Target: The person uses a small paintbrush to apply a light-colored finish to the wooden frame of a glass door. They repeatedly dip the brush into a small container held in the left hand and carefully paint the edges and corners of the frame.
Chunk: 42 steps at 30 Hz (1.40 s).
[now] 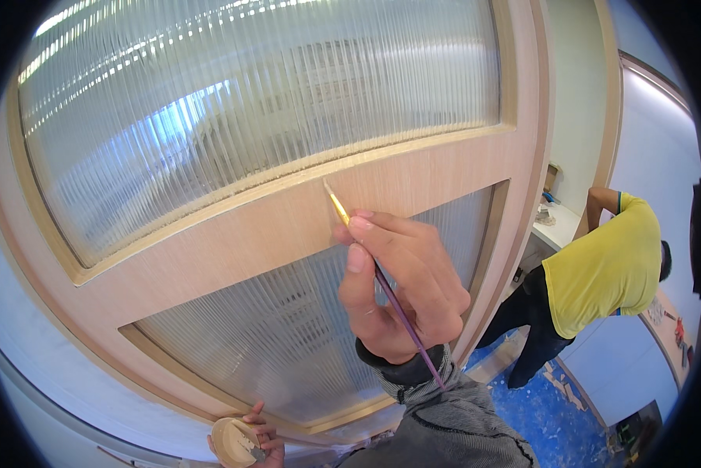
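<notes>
My right hand (401,285) grips a thin paintbrush (401,316) with a purple handle and yellow ferrule. Its tip is at the pale wooden rail (202,226) just below the beading of the upper ribbed translucent panel (280,86). A second ribbed panel (264,335) lies below the rail, partly behind my hand and dark grey sleeve. Low at the bottom, my left hand (260,437) holds a small round container (232,439) with a beige substance and a small grey object in it, too small to make out.
At right, a person in a yellow top (600,265) bends beside a white counter (612,363) with small tools. Blue sheeting (545,413) with scraps covers the floor. A narrow shelf (557,226) holding small items sits beyond the frame's right edge post (518,218).
</notes>
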Tool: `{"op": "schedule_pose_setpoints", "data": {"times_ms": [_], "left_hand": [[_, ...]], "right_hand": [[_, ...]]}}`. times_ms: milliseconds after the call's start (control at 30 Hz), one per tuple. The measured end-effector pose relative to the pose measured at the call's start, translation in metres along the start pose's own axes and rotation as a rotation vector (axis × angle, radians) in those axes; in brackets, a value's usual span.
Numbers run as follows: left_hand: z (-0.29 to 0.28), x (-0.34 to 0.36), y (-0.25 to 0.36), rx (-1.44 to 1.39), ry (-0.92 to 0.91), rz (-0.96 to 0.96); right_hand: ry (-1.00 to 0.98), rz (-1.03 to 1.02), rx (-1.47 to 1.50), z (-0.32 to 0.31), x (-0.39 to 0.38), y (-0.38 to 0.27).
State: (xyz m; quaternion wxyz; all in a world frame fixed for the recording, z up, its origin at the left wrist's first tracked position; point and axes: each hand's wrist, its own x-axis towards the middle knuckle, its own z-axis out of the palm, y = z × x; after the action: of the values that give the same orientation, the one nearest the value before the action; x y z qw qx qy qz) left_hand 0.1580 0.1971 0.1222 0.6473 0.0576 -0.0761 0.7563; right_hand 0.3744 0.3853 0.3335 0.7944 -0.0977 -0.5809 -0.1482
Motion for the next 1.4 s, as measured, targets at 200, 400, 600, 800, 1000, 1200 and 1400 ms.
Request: {"op": "schedule_pose_setpoints", "data": {"times_ms": [200,400,600,800,1000,1200,1400], "left_hand": [[-0.001,0.0,0.001,-0.027,0.0,-0.004],[-0.011,-0.003,0.009,-0.063,-0.027,-0.045],[-0.008,-0.006,0.008,-0.077,-0.029,-0.024],[-0.011,-0.004,0.008,-0.072,-0.039,-0.036],[-0.014,-0.008,0.012,-0.063,-0.019,0.008],[-0.011,-0.008,0.009,-0.05,0.026,0.04],[-0.016,-0.008,0.015,-0.023,0.006,-0.009]], "right_hand": [[0.084,0.098,0.021,0.0,-0.008,0.002],[0.011,-0.026,0.012,0.004,-0.013,-0.001],[0.022,0.077,0.03,0.012,-0.017,-0.014],[-0.042,-0.048,0.064,0.015,-0.012,-0.019],[-0.055,-0.049,0.1,0.021,-0.017,-0.021],[0.013,0.023,0.099,0.023,-0.021,-0.022],[0.048,0.178,0.101,0.022,-0.023,-0.027]]}}
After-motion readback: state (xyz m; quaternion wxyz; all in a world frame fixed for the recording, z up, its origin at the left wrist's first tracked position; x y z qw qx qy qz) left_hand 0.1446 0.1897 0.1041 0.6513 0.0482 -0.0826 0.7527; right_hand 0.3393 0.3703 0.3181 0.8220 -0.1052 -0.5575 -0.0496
